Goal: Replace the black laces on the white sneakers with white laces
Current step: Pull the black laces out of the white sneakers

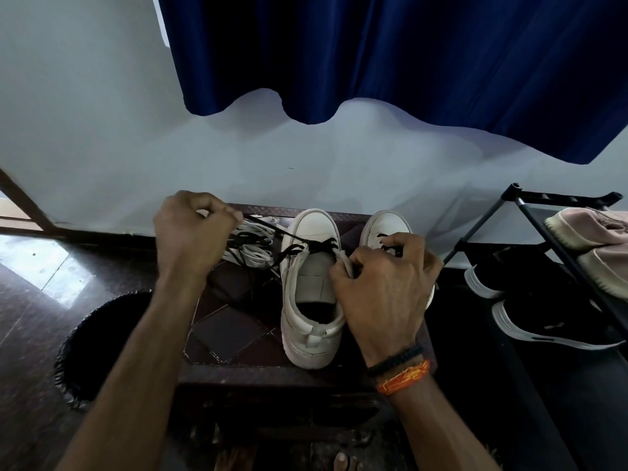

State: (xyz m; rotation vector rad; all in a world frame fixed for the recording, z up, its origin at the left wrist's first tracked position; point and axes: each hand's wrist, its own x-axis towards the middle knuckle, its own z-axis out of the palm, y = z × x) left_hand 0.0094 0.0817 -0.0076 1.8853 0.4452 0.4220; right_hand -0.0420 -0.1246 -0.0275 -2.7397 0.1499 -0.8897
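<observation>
Two white sneakers (311, 287) sit toes-to-wall on a small dark-tiled stool (231, 334), and from the head cam, the only view, we're mid-unlacing the nearer one. Our left hand (190, 232) is raised off to the left w/ fingers curled tight, pinching the black lace (272, 227), which runs taut from that fist down to the eyelets near the toe; we judge the pull is meant to drag the lace out, so the line is kept straight. Our right hand (384, 283) grips the shoe's right eyelet edge, fingers and thumb curled round it, prob. to hold the sneaker down against the tug. Only the last crossings by the toe are laced; the tongue lies bare. The 2nd sneaker (387, 226) is mostly hidden behind the right hand, its black lace in place as far as we can see. The white laces (255, 253) lie in a loose heap on the stool just left of the toe, tangled w/ slack black lace, close by for re-threading. A shoe rack (557, 232) w/ other shoes stands at right, a blue curtain (407, 56) above.
</observation>
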